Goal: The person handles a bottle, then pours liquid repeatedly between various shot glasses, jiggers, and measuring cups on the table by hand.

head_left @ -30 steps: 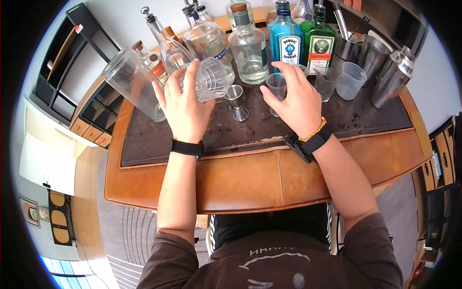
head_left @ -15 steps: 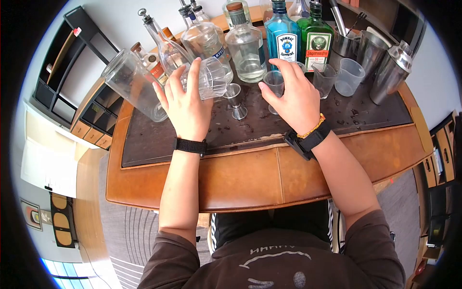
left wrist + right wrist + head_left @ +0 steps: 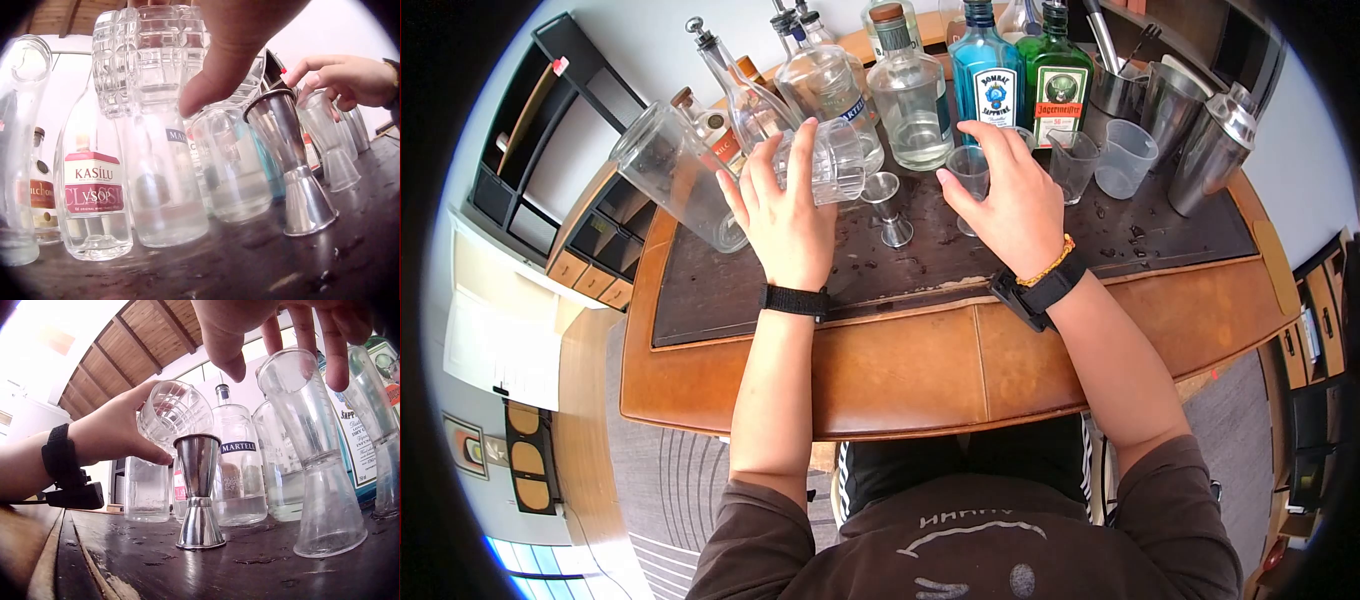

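My left hand (image 3: 788,225) grips a clear cut-glass tumbler (image 3: 836,162), tipped on its side with the mouth toward the right. The tumbler's rim is close to the top of a steel double jigger (image 3: 890,212), which stands upright on the desk. My right hand (image 3: 1015,205) hovers with thumb and fingers spread around the upper cup of a clear plastic jigger (image 3: 325,494). In the right wrist view its fingers hang loosely just over and behind that cup. The plastic jigger stands upright on the desk.
Bottles line the back, among them a Martell bottle (image 3: 236,469), a blue Bombay Sapphire bottle (image 3: 994,85) and a green Jägermeister bottle (image 3: 1060,85). A tall glass vessel (image 3: 685,180) stands left. Plastic cups (image 3: 1126,160) and a steel shaker (image 3: 1215,150) are right. Water drops dot the desk (image 3: 800,280).
The tumbler has turned slightly in my left hand's grip, its rim staying near the steel jigger. My right hand has barely moved.
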`<act>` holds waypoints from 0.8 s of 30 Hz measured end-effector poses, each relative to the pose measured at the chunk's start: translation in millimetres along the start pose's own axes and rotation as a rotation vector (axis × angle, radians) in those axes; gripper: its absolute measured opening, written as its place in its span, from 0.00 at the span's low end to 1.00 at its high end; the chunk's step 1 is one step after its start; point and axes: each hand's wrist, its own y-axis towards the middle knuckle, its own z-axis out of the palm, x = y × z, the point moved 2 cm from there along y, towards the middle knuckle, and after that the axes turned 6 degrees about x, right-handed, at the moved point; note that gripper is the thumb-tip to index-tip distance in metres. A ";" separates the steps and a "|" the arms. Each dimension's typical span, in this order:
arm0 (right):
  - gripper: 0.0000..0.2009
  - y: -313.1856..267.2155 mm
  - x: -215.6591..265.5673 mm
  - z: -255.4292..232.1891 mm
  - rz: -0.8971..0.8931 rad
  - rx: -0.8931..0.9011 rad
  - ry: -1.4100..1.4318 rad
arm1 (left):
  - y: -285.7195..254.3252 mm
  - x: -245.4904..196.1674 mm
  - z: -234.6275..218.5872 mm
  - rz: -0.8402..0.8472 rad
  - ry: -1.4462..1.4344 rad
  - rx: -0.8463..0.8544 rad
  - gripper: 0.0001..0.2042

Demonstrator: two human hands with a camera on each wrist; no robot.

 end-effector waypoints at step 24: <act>0.22 -0.5 0.5 -0.4 0.004 0.001 0.001 | -0.1 -1.6 2.3 0.032 0.013 -0.008 0.46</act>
